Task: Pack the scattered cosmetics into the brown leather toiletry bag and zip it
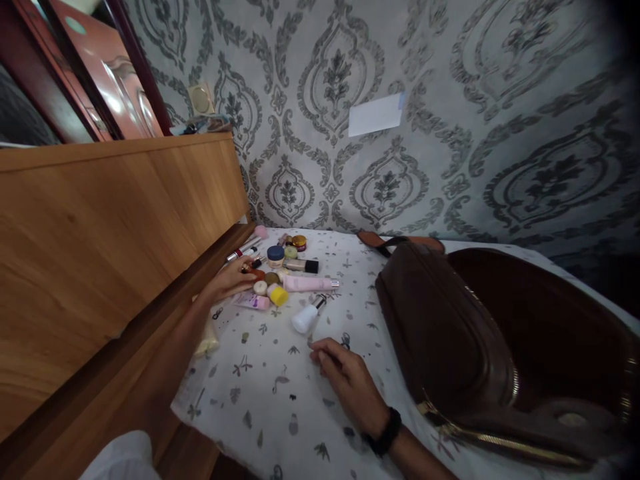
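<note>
Your left hand (231,280) reaches far left into cosmetics cluster, fingers curled over small brown jar (271,278); grip itself unclear. Right hand (350,381) rests on patterned sheet (260,393), fingers loosely bent, holding nothing. Lift jar straight up; pink tube (306,284), white bottle (305,319), yellow cap (279,296) crowd it. Brown bag (450,333) sits right.

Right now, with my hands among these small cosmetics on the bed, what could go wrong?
1. The left hand reaches into a tight cluster of jars and tubes; a nudge might scatter them.
2. The white bottle lies on its side near the right hand and could roll.
3. A tube sits at the sheet's edge and may slip off.
</note>
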### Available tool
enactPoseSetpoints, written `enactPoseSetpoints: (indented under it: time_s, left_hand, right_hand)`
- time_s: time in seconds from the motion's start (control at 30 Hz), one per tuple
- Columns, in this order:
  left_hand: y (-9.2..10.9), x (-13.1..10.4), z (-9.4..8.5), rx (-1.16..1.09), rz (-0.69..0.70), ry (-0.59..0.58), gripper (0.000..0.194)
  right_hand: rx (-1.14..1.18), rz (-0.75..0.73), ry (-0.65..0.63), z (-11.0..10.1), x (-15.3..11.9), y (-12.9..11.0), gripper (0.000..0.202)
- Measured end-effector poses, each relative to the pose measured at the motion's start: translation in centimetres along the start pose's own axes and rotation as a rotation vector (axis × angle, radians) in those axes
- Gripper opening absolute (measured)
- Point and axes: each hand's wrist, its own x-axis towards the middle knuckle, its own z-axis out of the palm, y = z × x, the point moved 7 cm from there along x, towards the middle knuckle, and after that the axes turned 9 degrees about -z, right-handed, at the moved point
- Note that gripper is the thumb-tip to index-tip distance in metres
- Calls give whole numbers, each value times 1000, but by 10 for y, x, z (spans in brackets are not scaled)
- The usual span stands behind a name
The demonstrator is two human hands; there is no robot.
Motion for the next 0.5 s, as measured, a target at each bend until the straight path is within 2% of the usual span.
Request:
enactPoseSetpoints:
  time_s: [0.1, 0.2, 0.27, 0.37, 0.5]
  left_hand:
    - [-6, -15, -34, 135, -43, 17, 50]
    - [-18, -34, -60, 284, -123, 35, 45]
    - [-29, -47, -64, 360, -178, 31, 43]
    - [-42, -61, -59, 418, -237, 25, 43]
    - [-45, -69, -56, 434, -260, 61, 34]
  right_hand:
    - [-5, -3, -4, 0, 0, 0, 31]
    - [-10, -14, -6, 0, 1, -1, 31]
    - [-2, -14, -5, -1, 1, -1, 31]
    - [8, -12, -8, -1, 1, 0, 32]
    - [-7, 1, -14, 1, 1, 2, 34]
